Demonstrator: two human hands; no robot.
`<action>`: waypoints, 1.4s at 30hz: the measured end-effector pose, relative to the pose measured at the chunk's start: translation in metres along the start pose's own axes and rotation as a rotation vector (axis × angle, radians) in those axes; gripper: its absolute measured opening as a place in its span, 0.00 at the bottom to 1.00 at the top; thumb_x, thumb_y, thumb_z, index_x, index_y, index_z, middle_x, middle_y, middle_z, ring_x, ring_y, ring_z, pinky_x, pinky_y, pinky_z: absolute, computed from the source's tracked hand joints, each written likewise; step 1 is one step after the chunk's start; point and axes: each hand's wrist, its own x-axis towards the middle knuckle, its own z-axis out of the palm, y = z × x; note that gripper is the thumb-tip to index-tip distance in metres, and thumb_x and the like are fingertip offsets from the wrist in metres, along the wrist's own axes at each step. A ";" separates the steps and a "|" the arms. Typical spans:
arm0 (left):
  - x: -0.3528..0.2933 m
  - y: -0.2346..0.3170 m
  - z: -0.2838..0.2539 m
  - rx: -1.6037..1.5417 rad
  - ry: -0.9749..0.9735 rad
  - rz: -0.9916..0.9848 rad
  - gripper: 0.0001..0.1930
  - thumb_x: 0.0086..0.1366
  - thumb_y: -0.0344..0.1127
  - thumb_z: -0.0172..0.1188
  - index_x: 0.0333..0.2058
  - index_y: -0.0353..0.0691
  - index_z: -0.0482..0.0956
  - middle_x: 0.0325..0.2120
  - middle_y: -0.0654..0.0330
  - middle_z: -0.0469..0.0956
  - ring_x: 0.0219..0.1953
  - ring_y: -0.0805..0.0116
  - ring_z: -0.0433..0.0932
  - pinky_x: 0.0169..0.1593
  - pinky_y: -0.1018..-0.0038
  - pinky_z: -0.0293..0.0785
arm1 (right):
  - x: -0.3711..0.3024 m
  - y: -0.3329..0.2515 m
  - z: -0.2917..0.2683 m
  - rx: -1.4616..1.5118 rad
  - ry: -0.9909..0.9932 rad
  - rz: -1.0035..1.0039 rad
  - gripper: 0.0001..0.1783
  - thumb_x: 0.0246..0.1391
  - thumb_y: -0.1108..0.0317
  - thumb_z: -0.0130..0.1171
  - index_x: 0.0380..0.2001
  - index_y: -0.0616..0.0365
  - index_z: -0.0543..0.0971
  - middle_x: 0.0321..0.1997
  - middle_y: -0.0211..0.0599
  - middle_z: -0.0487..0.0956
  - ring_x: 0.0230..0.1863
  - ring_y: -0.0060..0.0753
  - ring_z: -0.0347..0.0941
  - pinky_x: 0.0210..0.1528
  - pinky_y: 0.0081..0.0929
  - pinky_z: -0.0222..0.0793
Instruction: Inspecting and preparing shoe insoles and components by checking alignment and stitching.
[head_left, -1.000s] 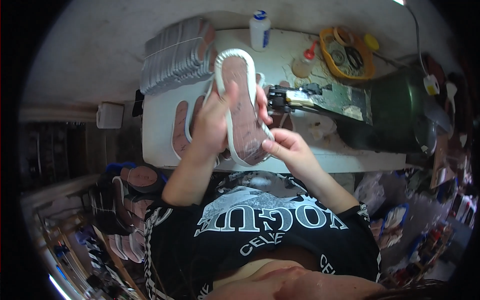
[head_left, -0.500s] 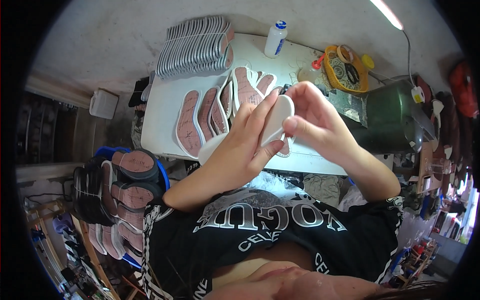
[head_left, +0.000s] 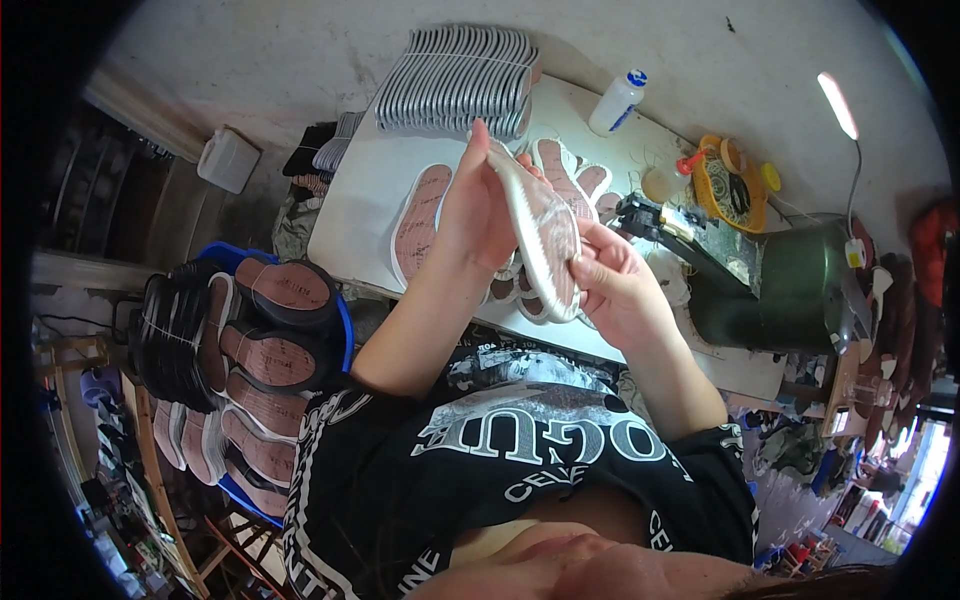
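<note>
A shoe insole (head_left: 548,228) with a white rim and a pinkish-brown face is held up tilted over the table's front part. My left hand (head_left: 476,218) is closed on its upper end, the thumb pointing up along the rim and the fingertips showing behind it. Low on its opposite edge, my right hand (head_left: 618,283) pinches it between thumb and fingers. Behind the hands, more insoles of the same kind lie on the white table, one nearest my left hand (head_left: 422,222) and others (head_left: 562,175) in an overlapping pile, partly hidden.
A tied bundle of grey-edged insoles (head_left: 455,80) stands at the back, with a white bottle (head_left: 618,103) to its right. A black machine arm (head_left: 665,222), a yellow basket (head_left: 733,221) and a green drum (head_left: 780,275) are at right. Black-edged soles (head_left: 280,290) fill a blue tub (head_left: 347,325) at left.
The insole has turned from its plain white side to its pinkish face. My left hand has moved to its upper end, my right hand lower on its edge. The whole view has shifted.
</note>
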 end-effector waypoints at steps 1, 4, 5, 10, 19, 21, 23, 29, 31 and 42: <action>0.002 -0.005 -0.001 0.028 0.089 0.082 0.26 0.65 0.58 0.46 0.33 0.36 0.73 0.29 0.57 0.73 0.35 0.64 0.74 0.40 0.69 0.73 | 0.002 0.000 0.001 0.078 -0.007 0.013 0.25 0.53 0.75 0.58 0.54 0.66 0.65 0.41 0.35 0.78 0.39 0.21 0.76 0.42 0.18 0.73; 0.002 -0.012 -0.018 0.077 0.124 0.153 0.28 0.65 0.60 0.45 0.36 0.36 0.75 0.30 0.58 0.77 0.35 0.64 0.77 0.39 0.68 0.75 | 0.006 0.003 0.003 0.152 0.015 0.006 0.22 0.56 0.70 0.56 0.52 0.67 0.67 0.38 0.34 0.78 0.34 0.19 0.76 0.37 0.13 0.73; 0.001 -0.016 -0.022 0.169 0.134 0.218 0.26 0.65 0.58 0.47 0.38 0.37 0.74 0.31 0.59 0.77 0.36 0.66 0.76 0.41 0.69 0.74 | 0.007 0.003 0.000 0.231 -0.026 0.036 0.21 0.56 0.69 0.56 0.50 0.67 0.68 0.36 0.34 0.78 0.34 0.19 0.76 0.35 0.13 0.74; -0.008 -0.019 -0.024 0.198 0.226 0.399 0.15 0.65 0.44 0.55 0.41 0.39 0.72 0.37 0.62 0.75 0.42 0.72 0.71 0.49 0.70 0.66 | 0.014 0.005 0.001 0.453 0.057 0.154 0.18 0.57 0.67 0.55 0.47 0.70 0.71 0.33 0.37 0.78 0.32 0.20 0.76 0.29 0.11 0.76; -0.016 -0.017 -0.017 0.194 0.248 0.647 0.22 0.66 0.47 0.52 0.48 0.35 0.68 0.44 0.57 0.73 0.50 0.65 0.70 0.58 0.66 0.63 | 0.019 0.018 -0.002 0.469 0.087 0.154 0.17 0.57 0.68 0.55 0.47 0.68 0.73 0.35 0.38 0.79 0.35 0.20 0.77 0.31 0.12 0.75; -0.024 -0.012 -0.016 0.135 0.132 0.495 0.26 0.66 0.52 0.48 0.50 0.33 0.67 0.45 0.56 0.73 0.50 0.63 0.70 0.57 0.64 0.65 | 0.021 0.022 0.009 0.213 0.166 0.025 0.17 0.57 0.68 0.56 0.46 0.68 0.74 0.34 0.36 0.79 0.35 0.20 0.76 0.32 0.13 0.74; -0.032 -0.012 -0.004 0.135 0.015 0.312 0.37 0.65 0.63 0.37 0.53 0.31 0.64 0.47 0.51 0.72 0.50 0.60 0.71 0.51 0.61 0.71 | 0.020 0.023 0.006 -0.306 0.265 -0.188 0.13 0.53 0.70 0.60 0.40 0.67 0.78 0.33 0.33 0.79 0.33 0.19 0.75 0.34 0.16 0.70; -0.037 -0.016 0.009 0.210 0.254 0.376 0.22 0.70 0.44 0.41 0.52 0.32 0.67 0.37 0.54 0.77 0.38 0.64 0.77 0.44 0.66 0.76 | 0.019 0.033 0.000 -0.933 0.291 -0.790 0.13 0.42 0.77 0.67 0.35 0.65 0.80 0.29 0.36 0.79 0.28 0.23 0.75 0.32 0.19 0.70; -0.036 -0.018 0.000 0.074 0.053 0.340 0.21 0.71 0.44 0.40 0.52 0.32 0.67 0.34 0.56 0.76 0.36 0.64 0.77 0.41 0.66 0.76 | 0.016 0.031 0.009 -1.021 0.162 -0.898 0.17 0.37 0.75 0.70 0.35 0.64 0.80 0.30 0.39 0.78 0.28 0.29 0.75 0.32 0.21 0.70; -0.029 -0.022 -0.019 -0.299 -0.346 0.105 0.20 0.70 0.43 0.38 0.46 0.32 0.71 0.21 0.61 0.70 0.22 0.69 0.72 0.27 0.75 0.72 | 0.007 0.045 0.000 -0.946 -0.151 -1.037 0.17 0.34 0.74 0.71 0.34 0.60 0.80 0.38 0.39 0.79 0.31 0.33 0.75 0.33 0.26 0.67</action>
